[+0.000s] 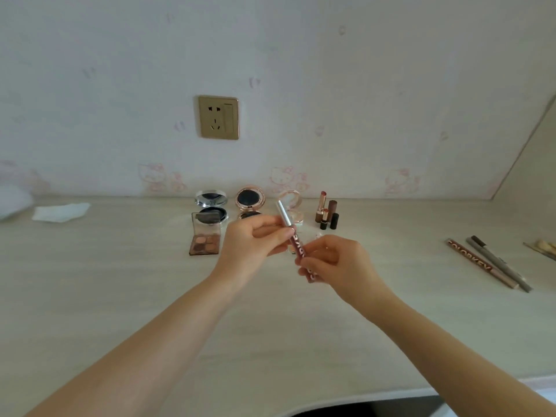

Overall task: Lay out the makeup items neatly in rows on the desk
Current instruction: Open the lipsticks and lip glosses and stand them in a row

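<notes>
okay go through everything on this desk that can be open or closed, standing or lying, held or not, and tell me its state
Silver compact: open.
Rose-gold compact: open.
Eyeshadow palette: open.
Lipsticks: standing, two uncapped.
Lip gloss tube: capped, held by both hands, left, right.
Two pencils: lying flat.

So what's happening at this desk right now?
A person holds a dark red lip gloss tube above the desk with both hands: the left hand grips its silver cap end, the right hand its lower end. Open compacts, an eyeshadow palette and lipsticks already line the back. Two pencils lie off to the right.
</notes>
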`<state>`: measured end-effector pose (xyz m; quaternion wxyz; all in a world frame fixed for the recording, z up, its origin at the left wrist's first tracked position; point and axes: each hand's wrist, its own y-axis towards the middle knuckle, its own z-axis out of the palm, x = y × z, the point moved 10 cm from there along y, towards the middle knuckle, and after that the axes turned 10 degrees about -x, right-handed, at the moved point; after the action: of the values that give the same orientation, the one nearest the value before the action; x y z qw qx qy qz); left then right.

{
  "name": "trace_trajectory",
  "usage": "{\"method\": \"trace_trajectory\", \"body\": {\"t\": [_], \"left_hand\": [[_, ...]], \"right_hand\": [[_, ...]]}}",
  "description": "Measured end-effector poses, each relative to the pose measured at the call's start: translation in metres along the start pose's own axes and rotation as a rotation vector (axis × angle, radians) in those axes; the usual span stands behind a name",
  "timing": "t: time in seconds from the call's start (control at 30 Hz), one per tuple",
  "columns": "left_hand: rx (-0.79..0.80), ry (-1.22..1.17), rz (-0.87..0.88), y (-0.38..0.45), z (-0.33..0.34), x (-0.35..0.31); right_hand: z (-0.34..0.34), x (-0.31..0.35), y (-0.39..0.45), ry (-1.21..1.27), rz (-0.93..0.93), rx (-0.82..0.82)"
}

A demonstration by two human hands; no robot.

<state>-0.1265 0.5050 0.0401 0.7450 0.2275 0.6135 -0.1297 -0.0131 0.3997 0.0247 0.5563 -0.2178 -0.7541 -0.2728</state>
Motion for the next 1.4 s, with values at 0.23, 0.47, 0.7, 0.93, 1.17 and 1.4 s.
{"method": "trace_trajectory", "body": {"t": [0.23, 0.47, 0.7, 0.93, 1.17, 1.4], "left_hand": [[-0.014, -0.013, -0.155, -0.011, -0.025, 0.030], [-0.051, -0.059, -0.240, -0.009, -0.046, 0.044], [-0.003, 0.043, -0.202, -0.012, -0.048, 0.046], [0.056, 0.268, 0.021, -0.010, -0.042, 0.032], [-0.075, 0.519, 0.235, -0.008, -0.057, 0.026], [0.018, 0.698, 0.644, -0.027, -0.036, -0.001]], "right_hand": [[0.042, -0.010, -0.007, 0.285, 0.212, 0.070], [0.064, -0.030, -0.010, 0.214, 0.385, 0.190], [0.044, -0.009, 0.022, 0.103, 0.247, 0.070], [0.052, -0.011, 0.024, 0.186, 0.163, 0.044], [0.038, -0.032, 0.018, 0.307, 0.254, -0.035], [0.023, -0.034, 0.009, 0.141, 0.189, 0.041]]}}
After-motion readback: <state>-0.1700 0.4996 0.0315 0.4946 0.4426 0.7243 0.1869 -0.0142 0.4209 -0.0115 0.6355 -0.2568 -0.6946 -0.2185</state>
